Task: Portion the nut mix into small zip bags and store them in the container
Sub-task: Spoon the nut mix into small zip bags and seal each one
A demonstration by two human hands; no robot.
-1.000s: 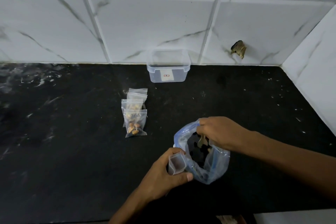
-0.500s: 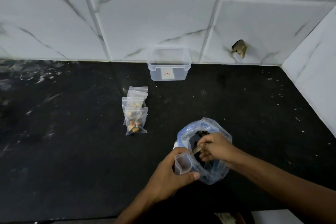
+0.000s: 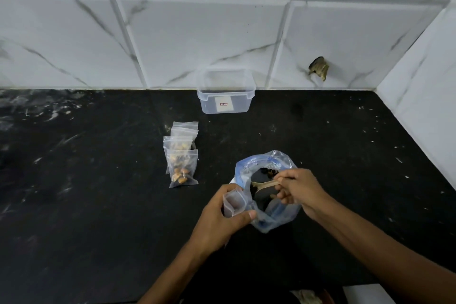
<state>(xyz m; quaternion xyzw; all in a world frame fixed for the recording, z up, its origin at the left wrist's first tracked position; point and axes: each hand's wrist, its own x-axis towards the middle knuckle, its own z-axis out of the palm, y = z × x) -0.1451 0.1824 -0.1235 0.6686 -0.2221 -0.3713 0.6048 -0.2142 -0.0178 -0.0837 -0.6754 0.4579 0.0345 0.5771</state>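
Observation:
A large clear zip bag (image 3: 269, 215) with a blue seal stands open on the black counter, nut mix dark inside it. My right hand (image 3: 299, 191) pinches a small wooden spoon (image 3: 265, 183) whose bowl points left inside the big bag's mouth. My left hand (image 3: 222, 219) grips a small empty zip bag (image 3: 234, 202), held open against the big bag's left rim. Three filled small bags (image 3: 182, 165) lie overlapping on the counter to the left. The clear plastic container (image 3: 225, 96) stands lidless by the back wall.
The black counter (image 3: 86, 205) meets white marble-look tiled walls behind and on the right. A broken hole (image 3: 318, 70) shows in the back wall tile. A pale object (image 3: 365, 294) sits at the bottom right edge.
My right hand has drawn back out of the big bag toward the right, bringing the spoon up to its mouth. My left hand has kept the small bag at the rim.

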